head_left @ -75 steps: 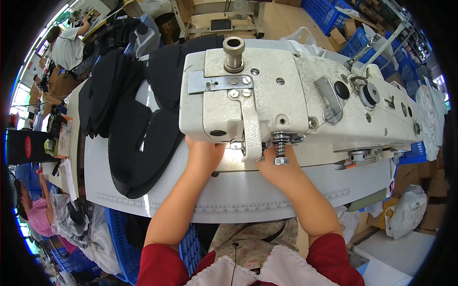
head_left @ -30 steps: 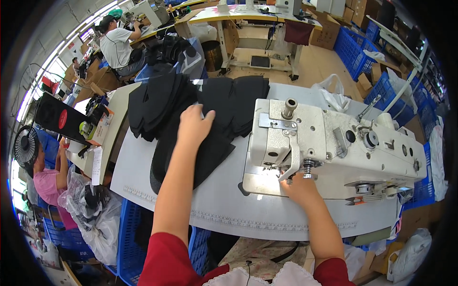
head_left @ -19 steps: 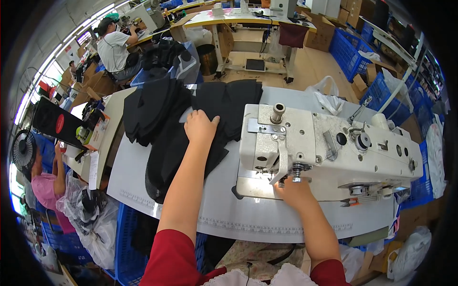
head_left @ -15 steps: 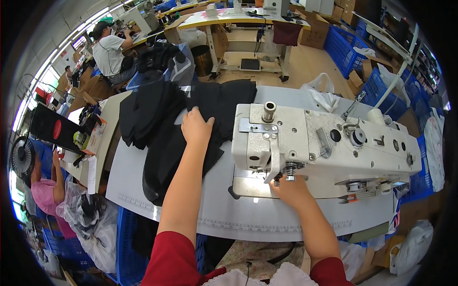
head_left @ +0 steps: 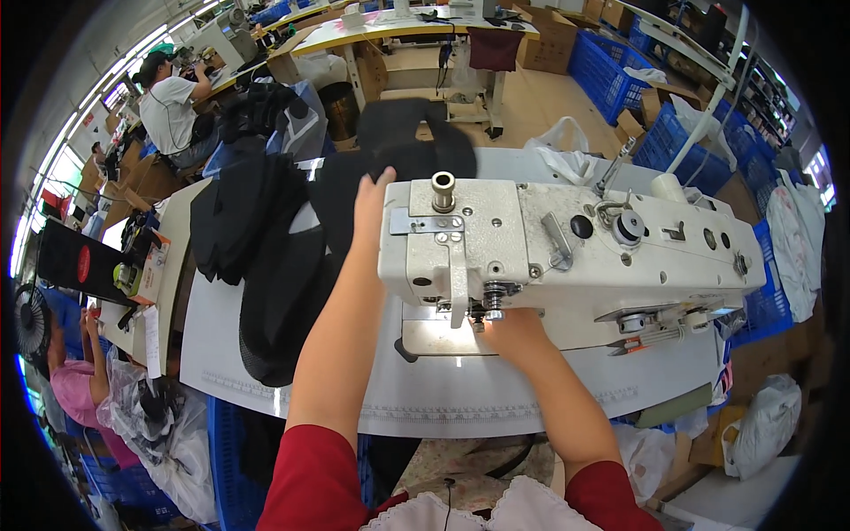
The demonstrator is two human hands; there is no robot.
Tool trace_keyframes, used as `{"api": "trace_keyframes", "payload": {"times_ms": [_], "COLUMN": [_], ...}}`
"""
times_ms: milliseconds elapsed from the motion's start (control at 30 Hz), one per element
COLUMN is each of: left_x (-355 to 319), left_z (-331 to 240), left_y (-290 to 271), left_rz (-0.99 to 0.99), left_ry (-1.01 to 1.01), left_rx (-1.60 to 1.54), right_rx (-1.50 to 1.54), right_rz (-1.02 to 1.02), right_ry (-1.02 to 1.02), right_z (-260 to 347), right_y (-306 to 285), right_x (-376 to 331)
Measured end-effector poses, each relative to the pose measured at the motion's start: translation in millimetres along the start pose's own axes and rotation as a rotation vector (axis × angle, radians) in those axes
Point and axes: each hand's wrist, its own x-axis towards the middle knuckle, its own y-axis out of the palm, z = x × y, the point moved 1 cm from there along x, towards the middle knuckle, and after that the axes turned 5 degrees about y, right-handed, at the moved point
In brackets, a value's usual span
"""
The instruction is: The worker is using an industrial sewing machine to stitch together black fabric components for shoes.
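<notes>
A white sewing machine (head_left: 567, 234) stands on the pale worktable. My left hand (head_left: 372, 193) is beyond its head, gripping a black fabric piece (head_left: 354, 195) whose far part is raised and blurred. The machine head partly hides that hand. My right hand (head_left: 513, 332) reaches under the machine arm beside the needle area, close to the metal needle plate (head_left: 438, 336); its fingers are hidden. To the left lie a stack of black cut pieces (head_left: 243, 212) and a long black piece with a mesh edge (head_left: 279, 310).
A printed ruler strip (head_left: 443, 414) runs along the table's front edge. A white plastic bag (head_left: 567, 159) lies at the far edge. Blue crates (head_left: 606, 75) stand at the far right. A person in a white shirt (head_left: 168, 111) sits at far left; another in pink (head_left: 75, 389) is nearer.
My left hand has moved from lying on the black pieces toward the machine head, and a black piece has swung up at the far side. The view has shifted; my right hand stays by the needle.
</notes>
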Motion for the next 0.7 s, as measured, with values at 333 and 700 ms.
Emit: {"api": "trace_keyframes", "payload": {"times_ms": [333,700], "left_x": [-42,-113], "left_z": [43,28], "left_y": [13,6], "left_rz": [0.190,0.437], "left_ry": [0.340,0.687], "left_rx": [0.496,1.178], "right_rx": [0.004,0.016], "right_rz": [-0.157,0.022], "right_ry": [-0.001,0.024], "right_z": [-3,10], "right_y": [-10,-30], "right_x": [6,5]}}
